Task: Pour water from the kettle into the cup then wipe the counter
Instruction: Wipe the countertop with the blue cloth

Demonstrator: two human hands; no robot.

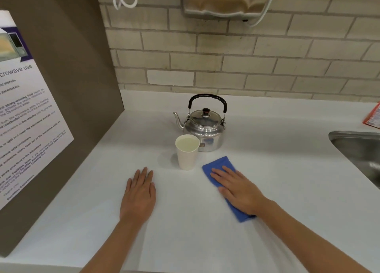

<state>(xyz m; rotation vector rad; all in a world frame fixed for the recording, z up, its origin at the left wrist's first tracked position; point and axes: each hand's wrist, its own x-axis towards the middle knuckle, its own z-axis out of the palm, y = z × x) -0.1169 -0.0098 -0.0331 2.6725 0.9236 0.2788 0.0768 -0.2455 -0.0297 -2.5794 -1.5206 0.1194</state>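
Note:
A silver kettle with a black handle stands upright on the white counter, spout pointing left. Just in front of it stands a white paper cup holding liquid near the brim. My right hand lies flat, fingers extended, pressing on a folded blue cloth to the right of the cup. My left hand rests palm down on the bare counter, left of the cup, holding nothing.
A brown side panel with a microwave-use notice walls off the left. A steel sink is set in at the right, with an orange packet behind it. A brick wall carries a paper towel dispenser above.

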